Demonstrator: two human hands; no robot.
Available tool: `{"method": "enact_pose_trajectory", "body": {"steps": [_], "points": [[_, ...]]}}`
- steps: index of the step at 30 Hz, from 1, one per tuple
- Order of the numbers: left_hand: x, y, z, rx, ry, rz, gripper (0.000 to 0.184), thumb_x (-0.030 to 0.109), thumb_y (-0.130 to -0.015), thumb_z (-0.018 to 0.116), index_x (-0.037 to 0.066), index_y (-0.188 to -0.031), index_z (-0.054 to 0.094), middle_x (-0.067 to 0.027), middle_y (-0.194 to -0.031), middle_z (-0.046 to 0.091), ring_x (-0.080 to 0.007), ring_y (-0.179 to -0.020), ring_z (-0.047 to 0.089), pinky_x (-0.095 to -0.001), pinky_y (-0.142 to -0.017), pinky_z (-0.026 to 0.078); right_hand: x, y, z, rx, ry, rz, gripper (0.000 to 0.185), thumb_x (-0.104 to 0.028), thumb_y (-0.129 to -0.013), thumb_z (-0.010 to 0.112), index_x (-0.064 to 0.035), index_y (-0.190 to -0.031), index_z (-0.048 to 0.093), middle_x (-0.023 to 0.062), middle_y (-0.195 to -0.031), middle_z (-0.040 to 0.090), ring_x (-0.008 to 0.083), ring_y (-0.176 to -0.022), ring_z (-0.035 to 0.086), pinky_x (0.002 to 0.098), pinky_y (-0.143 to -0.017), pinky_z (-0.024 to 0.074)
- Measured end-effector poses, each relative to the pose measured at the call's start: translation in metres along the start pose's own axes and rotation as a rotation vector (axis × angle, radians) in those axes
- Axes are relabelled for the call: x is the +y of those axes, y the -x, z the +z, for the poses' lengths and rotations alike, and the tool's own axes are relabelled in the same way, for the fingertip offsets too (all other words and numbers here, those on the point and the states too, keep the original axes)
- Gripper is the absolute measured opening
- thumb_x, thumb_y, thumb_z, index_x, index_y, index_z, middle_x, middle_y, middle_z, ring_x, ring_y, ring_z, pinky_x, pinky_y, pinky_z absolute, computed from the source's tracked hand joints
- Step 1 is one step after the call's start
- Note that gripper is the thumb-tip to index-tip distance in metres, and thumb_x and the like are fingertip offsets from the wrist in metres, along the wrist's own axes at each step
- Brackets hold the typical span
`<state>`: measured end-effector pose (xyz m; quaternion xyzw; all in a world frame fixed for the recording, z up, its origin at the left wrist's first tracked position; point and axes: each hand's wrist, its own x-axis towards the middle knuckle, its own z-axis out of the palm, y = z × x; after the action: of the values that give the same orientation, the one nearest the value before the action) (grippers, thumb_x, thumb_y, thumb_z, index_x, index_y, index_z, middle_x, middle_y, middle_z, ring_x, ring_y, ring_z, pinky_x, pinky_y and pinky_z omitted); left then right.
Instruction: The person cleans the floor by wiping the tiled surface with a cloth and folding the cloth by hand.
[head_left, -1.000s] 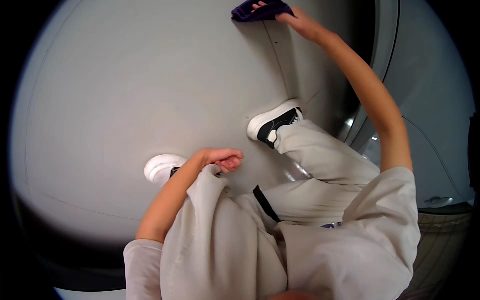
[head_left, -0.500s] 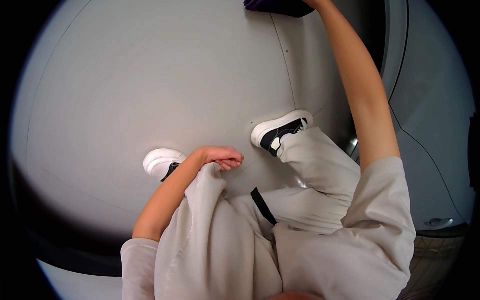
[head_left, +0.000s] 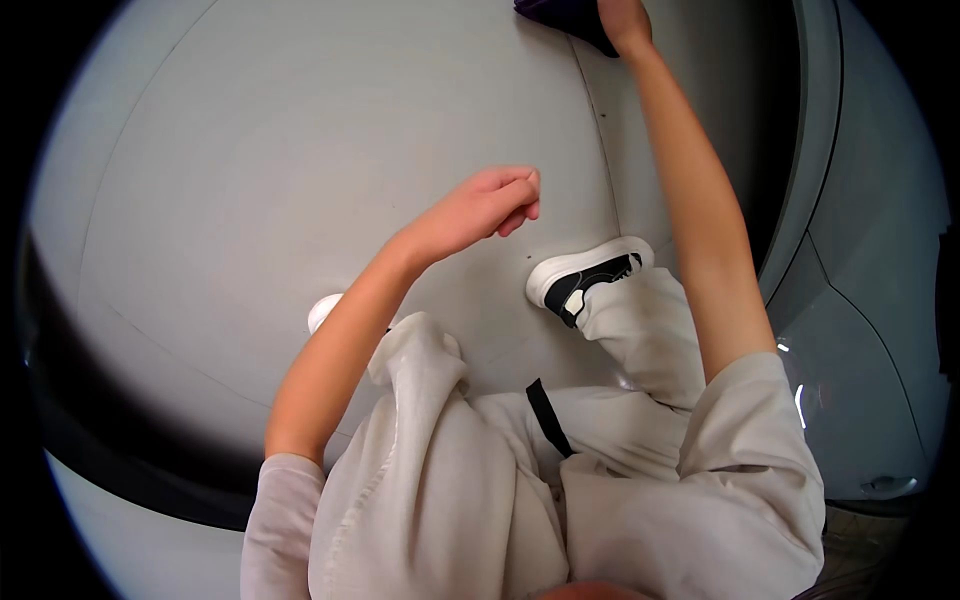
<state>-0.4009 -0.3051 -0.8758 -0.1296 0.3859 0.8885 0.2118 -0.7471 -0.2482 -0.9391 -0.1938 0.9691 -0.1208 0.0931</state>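
Observation:
A dark purple cloth shows at the top edge, partly cut off by the frame. My right hand holds it at its right side, the arm stretched far forward; the fingers are mostly hidden. Over the grey floor, in front of my bent left knee, my left hand hangs with its fingers curled in. Nothing shows in that hand, and it touches nothing that I can see.
A grey car door with a handle rises on the right. My black-and-white shoe and the tip of my other shoe rest on the grey floor. A dark curved edge runs along the lower left.
My left hand has lifted off my knee and moved forward and a little right. More of my right hand shows, with the cloth slightly further right in view.

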Motion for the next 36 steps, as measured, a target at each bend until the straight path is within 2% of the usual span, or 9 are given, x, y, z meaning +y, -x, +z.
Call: {"method": "enact_pose_trajectory", "body": {"steps": [7, 11, 14, 15, 19, 25, 29, 32, 36], "points": [[0.026, -0.011, 0.015, -0.051, 0.104, -0.006, 0.025, 0.023, -0.095, 0.044, 0.010, -0.074, 0.049, 0.0044, -0.059, 0.039, -0.0049, -0.054, 0.033, -0.0257, -0.051, 0.024, -0.034, 0.065, 0.032, 0.259, -0.106, 0.176, 0.058, -0.046, -0.092, 0.055, 0.0091, -0.091, 0.072, 0.0335, -0.096, 0.071, 0.0503, -0.097, 0.067, 0.0544, -0.090, 0.0514], [0.006, -0.003, 0.016, -0.043, 0.126, -0.117, 0.026, 0.021, -0.094, 0.043, 0.010, -0.072, 0.051, 0.0038, -0.057, 0.040, -0.0055, -0.051, 0.033, -0.0259, -0.049, 0.024, -0.037, 0.094, 0.021, 0.195, -0.187, -0.613, 0.023, -0.027, -0.081, 0.070, -0.0049, -0.088, 0.071, 0.0185, -0.082, 0.066, 0.0424, -0.082, 0.064, 0.0489, -0.074, 0.0526], [-0.009, 0.006, 0.008, -0.017, 0.115, -0.177, 0.027, 0.021, -0.094, 0.043, 0.010, -0.071, 0.051, 0.0043, -0.057, 0.040, -0.0054, -0.052, 0.034, -0.0260, -0.049, 0.024, 0.003, 0.086, 0.007, -0.187, 0.086, -0.862, 0.036, -0.020, -0.075, 0.073, -0.0108, -0.110, 0.072, 0.0063, -0.111, 0.072, 0.0310, -0.102, 0.065, 0.0412, -0.089, 0.0511], [-0.011, 0.016, 0.006, -0.043, 0.108, -0.227, 0.028, 0.022, -0.094, 0.043, 0.010, -0.071, 0.052, 0.0039, -0.057, 0.041, -0.0057, -0.052, 0.034, -0.0262, -0.049, 0.025, 0.003, 0.088, -0.006, -0.170, -0.030, -1.083, 0.032, -0.020, -0.065, 0.081, -0.0096, -0.091, 0.065, 0.0054, -0.091, 0.067, 0.0328, -0.083, 0.061, 0.0438, -0.072, 0.0495], [-0.010, 0.061, 0.004, -0.170, 0.010, -0.357, 0.033, 0.025, -0.096, 0.044, 0.008, -0.070, 0.052, 0.0013, -0.057, 0.045, -0.0070, -0.051, 0.036, -0.0271, -0.049, 0.027, 0.077, 0.084, -0.060, -0.553, 0.339, -1.333, 0.034, -0.024, -0.063, 0.084, -0.0133, -0.087, 0.062, 0.0012, -0.086, 0.063, 0.0239, -0.094, 0.060, 0.0392, -0.086, 0.0481], [-0.062, 0.147, -0.020, -0.066, -0.342, -0.347, 0.032, 0.024, -0.098, 0.048, 0.005, -0.073, 0.053, -0.0031, -0.061, 0.054, -0.0148, -0.053, 0.049, -0.0354, -0.056, 0.043, 0.189, 0.076, -0.128, -0.843, 1.143, -0.783, 0.034, -0.036, -0.080, 0.077, -0.0073, -0.098, 0.073, 0.0127, -0.098, 0.072, 0.0317, -0.106, 0.065, 0.0427, -0.101, 0.0483], [-0.109, 0.187, -0.038, 0.137, -1.086, 0.192, 0.016, 0.014, -0.087, 0.059, 0.006, -0.074, 0.054, -0.0054, -0.066, 0.056, -0.0227, -0.056, 0.054, -0.0385, -0.055, 0.045, 0.224, 0.065, -0.146, -0.402, 0.853, 0.072, 0.064, -0.053, -0.093, 0.056, 0.0067, -0.108, 0.073, 0.0297, -0.119, 0.069, 0.0468, -0.115, 0.064, 0.0498, -0.103, 0.0490], [-0.130, 0.186, -0.038, 0.204, -1.247, 0.452, 0.011, 0.010, -0.080, 0.064, 0.007, -0.074, 0.055, -0.0051, -0.066, 0.056, -0.0235, -0.057, 0.055, -0.0373, -0.054, 0.046, 0.278, 0.011, -0.140, -0.239, 0.556, 0.187, 0.073, -0.055, -0.092, 0.054, 0.0121, -0.116, 0.069, 0.0377, -0.119, 0.065, 0.0464, -0.117, 0.064, 0.0464, -0.102, 0.0485], [-0.144, 0.168, -0.034, 0.436, -1.323, 0.522, 0.012, 0.008, -0.076, 0.067, 0.009, -0.073, 0.055, -0.0040, -0.062, 0.055, -0.0211, -0.054, 0.055, -0.0335, -0.050, 0.045, 0.180, -0.056, -0.136, -0.179, -0.064, 0.286, 0.072, -0.054, -0.091, 0.061, 0.0079, -0.125, 0.067, 0.0133, -0.120, 0.071, 0.0234, -0.113, 0.064, 0.0338, -0.101, 0.0451]]}}
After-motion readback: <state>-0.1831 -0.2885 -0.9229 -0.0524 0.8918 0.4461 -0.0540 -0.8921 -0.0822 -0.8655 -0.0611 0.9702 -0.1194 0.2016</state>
